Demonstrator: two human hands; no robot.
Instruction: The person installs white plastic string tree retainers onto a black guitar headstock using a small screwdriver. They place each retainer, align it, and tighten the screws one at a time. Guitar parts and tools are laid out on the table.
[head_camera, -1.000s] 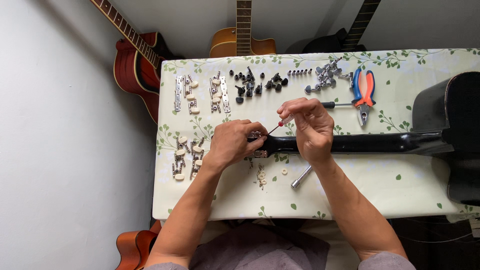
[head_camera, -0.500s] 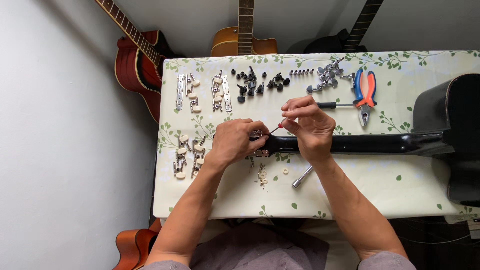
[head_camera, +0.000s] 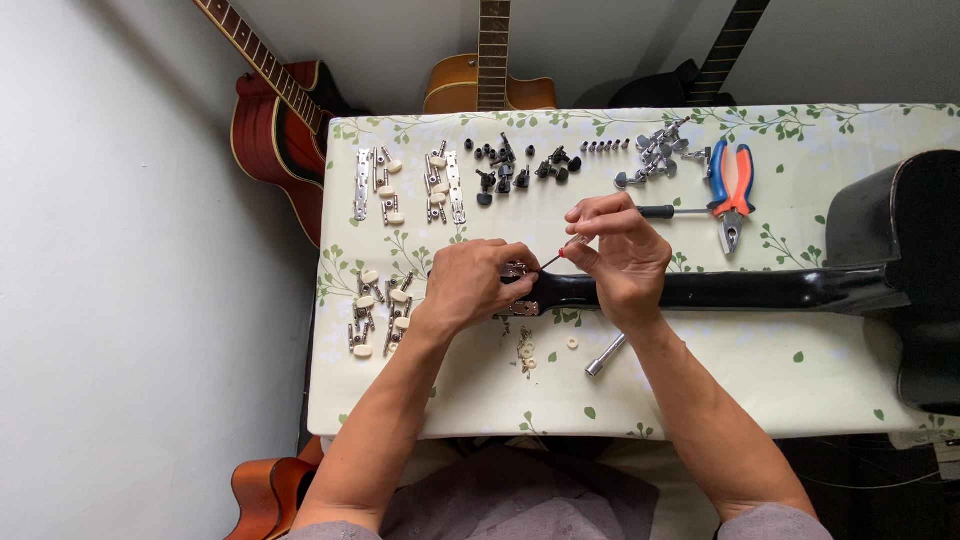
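While the left hand (head_camera: 478, 285) clamps the black guitar headstock (head_camera: 560, 291) steady at table centre, the right hand (head_camera: 620, 255), at 3 o'clock, pinches a thin red-tipped tool (head_camera: 558, 257) angled into it.

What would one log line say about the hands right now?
left hand: gripping black guitar headstock | right hand: pinching thin tool at tuner | pliers: lying on table
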